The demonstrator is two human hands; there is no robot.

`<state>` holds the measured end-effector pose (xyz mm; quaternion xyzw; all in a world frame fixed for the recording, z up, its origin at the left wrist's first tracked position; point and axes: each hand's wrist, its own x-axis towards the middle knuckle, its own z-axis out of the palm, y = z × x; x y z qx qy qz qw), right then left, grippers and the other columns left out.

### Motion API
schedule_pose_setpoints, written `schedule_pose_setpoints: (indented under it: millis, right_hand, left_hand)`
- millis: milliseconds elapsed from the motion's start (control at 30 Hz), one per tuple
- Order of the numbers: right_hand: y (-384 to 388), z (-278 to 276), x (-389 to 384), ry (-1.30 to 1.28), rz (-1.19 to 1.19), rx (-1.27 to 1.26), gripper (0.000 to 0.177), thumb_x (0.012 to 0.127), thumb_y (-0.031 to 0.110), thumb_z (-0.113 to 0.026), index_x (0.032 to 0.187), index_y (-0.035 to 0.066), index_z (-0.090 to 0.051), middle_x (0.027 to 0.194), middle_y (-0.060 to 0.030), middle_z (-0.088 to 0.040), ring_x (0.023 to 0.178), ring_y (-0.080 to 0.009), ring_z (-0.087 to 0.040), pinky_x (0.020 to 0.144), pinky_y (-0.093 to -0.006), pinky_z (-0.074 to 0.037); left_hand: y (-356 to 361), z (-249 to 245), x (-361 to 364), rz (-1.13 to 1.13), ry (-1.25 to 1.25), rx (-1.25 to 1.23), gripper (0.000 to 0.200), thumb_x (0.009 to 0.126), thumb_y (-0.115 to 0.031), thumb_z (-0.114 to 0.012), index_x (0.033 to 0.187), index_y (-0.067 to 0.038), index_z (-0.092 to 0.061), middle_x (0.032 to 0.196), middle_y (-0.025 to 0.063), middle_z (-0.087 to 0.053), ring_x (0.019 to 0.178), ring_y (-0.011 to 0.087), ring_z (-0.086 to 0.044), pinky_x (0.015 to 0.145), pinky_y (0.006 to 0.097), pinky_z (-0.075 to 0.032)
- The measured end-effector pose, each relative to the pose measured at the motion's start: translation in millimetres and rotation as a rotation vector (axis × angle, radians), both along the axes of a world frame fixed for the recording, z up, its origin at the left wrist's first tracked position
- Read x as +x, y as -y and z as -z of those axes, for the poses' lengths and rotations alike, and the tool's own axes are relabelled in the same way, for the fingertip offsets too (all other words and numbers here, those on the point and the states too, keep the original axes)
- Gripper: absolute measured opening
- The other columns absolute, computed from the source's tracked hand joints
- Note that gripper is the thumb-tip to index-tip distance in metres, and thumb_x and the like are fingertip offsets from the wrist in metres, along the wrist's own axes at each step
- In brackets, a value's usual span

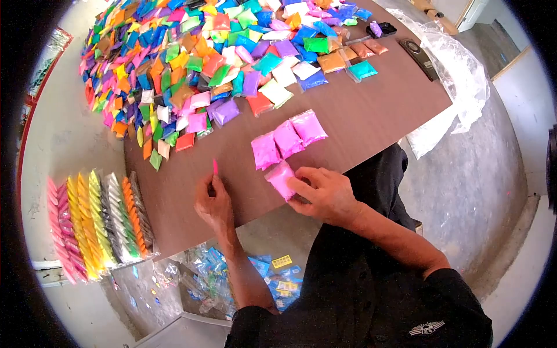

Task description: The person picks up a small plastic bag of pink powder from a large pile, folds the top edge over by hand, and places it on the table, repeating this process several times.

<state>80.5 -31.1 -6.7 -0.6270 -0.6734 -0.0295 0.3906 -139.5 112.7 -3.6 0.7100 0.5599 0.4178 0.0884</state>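
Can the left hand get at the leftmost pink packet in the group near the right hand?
Probably yes: bare tabletop lies between the left hand and that leftmost pink packet, though the slim pink piece the hand holds might hamper its grip.

Black short-sleeved shirt [371, 290], small white wing-like emblem [427, 329] on chest; black trousers [383, 174].

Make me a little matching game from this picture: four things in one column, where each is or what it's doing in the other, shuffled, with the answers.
Things
1. Left hand
2. Right hand
3. Clear plastic sheet
4. Twisted bundles

Places and states
A. Fingers on a pink packet
B. In a colourful row at the picture's left
C. Holding a narrow pink piece
D. Over the table edge, picture's right

Pairs: 1-C, 2-A, 3-D, 4-B
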Motion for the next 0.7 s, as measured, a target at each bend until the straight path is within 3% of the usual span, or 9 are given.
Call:
schedule_pose_setpoints:
  millis: [200,467,567,700]
  right_hand:
    - [0.5,0.5,-2.9,-0.05,-0.011,-0.056,0.043,0.073,0.031,-0.082,0.109,0.019,-0.065,0.103,-0.0036,-0.064,0.081,-0.0227,-0.067,0.065,-0.0366,-0.056]
    - [9.2,0.2,4.4,-0.065,0.05,-0.042,0.031,0.074,0.022,-0.079,0.102,0.016,-0.066,0.093,-0.0037,-0.066,0.076,-0.0254,-0.068,0.063,-0.0377,-0.056]
    - [21.4,-1.6,18.5,-0.069,0.115,-0.051,0.036,0.069,0.012,-0.081,0.103,0.011,-0.069,0.098,-0.0067,-0.07,0.083,-0.0255,-0.071,0.068,-0.0347,-0.057]
    - [23.5,-7.2,37.7,-0.06,0.172,-0.001,0.035,0.072,0.012,-0.079,0.104,0.011,-0.066,0.096,-0.0072,-0.067,0.081,-0.0273,-0.069,0.067,-0.0373,-0.057]
  left_hand:
    - [-1.5,0.9,-1.1,0.001,-0.016,-0.01,0.01,0.091,-0.009,-0.069,0.094,0.0,-0.072,0.078,0.0146,-0.07,0.068,0.0223,-0.067,0.064,0.0373,-0.052]
    - [-0.5,2.8,-3.2,-0.031,-0.011,-0.04,0.013,0.091,-0.01,-0.069,0.097,0.001,-0.073,0.079,0.0152,-0.071,0.07,0.0225,-0.069,0.066,0.0369,-0.053]
    - [-1.8,8.9,-6.2,-0.044,-0.015,-0.04,0.014,0.092,-0.011,-0.069,0.098,0.001,-0.074,0.078,0.0143,-0.071,0.069,0.0217,-0.068,0.066,0.0367,-0.054]
    - [2.3,1.6,0.5,-0.072,0.003,-0.08,0.015,0.092,-0.012,-0.069,0.098,0.001,-0.074,0.076,0.0133,-0.071,0.067,0.0204,-0.067,0.065,0.0359,-0.053]
